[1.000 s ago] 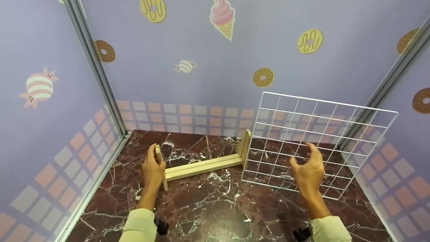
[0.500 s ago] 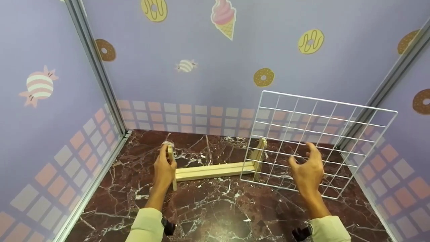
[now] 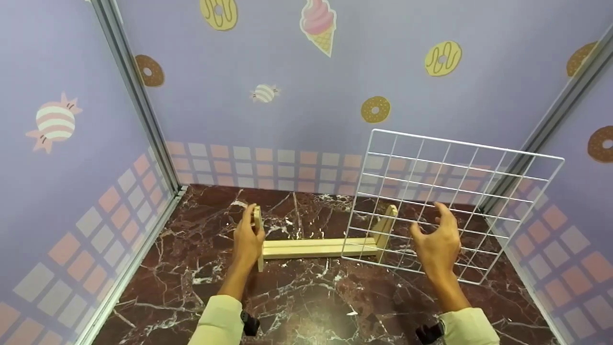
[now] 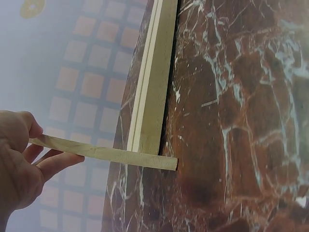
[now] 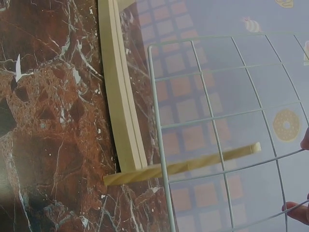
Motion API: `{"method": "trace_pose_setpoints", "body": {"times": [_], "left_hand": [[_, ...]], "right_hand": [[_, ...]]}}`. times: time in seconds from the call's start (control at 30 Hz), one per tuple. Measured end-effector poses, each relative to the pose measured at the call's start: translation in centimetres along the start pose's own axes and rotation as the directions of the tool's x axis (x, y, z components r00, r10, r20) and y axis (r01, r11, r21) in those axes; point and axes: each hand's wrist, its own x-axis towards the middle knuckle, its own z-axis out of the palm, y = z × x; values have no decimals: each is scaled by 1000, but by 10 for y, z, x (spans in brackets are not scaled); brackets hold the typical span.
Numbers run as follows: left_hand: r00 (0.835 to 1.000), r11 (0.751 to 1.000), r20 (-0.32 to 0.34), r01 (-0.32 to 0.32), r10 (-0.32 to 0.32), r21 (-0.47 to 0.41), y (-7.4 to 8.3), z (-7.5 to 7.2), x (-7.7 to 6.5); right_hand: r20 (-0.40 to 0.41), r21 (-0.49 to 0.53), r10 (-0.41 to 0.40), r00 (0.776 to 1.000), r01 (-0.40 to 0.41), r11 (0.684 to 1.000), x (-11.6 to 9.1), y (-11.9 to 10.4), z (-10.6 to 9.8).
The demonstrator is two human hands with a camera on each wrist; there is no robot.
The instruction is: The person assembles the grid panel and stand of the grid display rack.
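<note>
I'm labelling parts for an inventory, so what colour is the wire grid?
White; the wire grid shows best in the head view.

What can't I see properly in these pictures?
Head view: part of the flat pale wooden left end board, hidden by the left grip.
Left wrist view: far end of the long pale grooved wooden rail, cut off by the top edge.
Right wrist view: most of the right grip and part of the white rectangular wire grid, cut off by edges.
</note>
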Motion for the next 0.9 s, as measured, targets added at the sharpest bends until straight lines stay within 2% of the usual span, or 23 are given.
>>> {"method": "trace_pose_setpoints", "body": {"times": [0.1, 0.33, 0.63, 0.8, 0.9], "left_hand": [[1000, 1000, -2, -14, 14, 4, 4, 6, -2], [998, 999, 50, 29, -28, -17, 16, 19, -10], [995, 999, 100, -9, 13, -45, 27, 37, -17], [991, 998, 133, -1, 8, -56, 31, 42, -19], [993, 998, 122, 3, 5, -62, 30, 42, -19]], "right_hand": [[3, -1, 8, 1000, -8, 1000, 0, -1, -1], [3, -8, 19, 1000, -19, 1000, -1, 0, -1], [-20, 8, -9, 1000, 9, 1000, -3, 3, -2], [-22, 9, -5, 1000, 5, 1000, -3, 4, -3], [-20, 11, -6, 1000, 6, 1000, -1, 1, -3]]}}
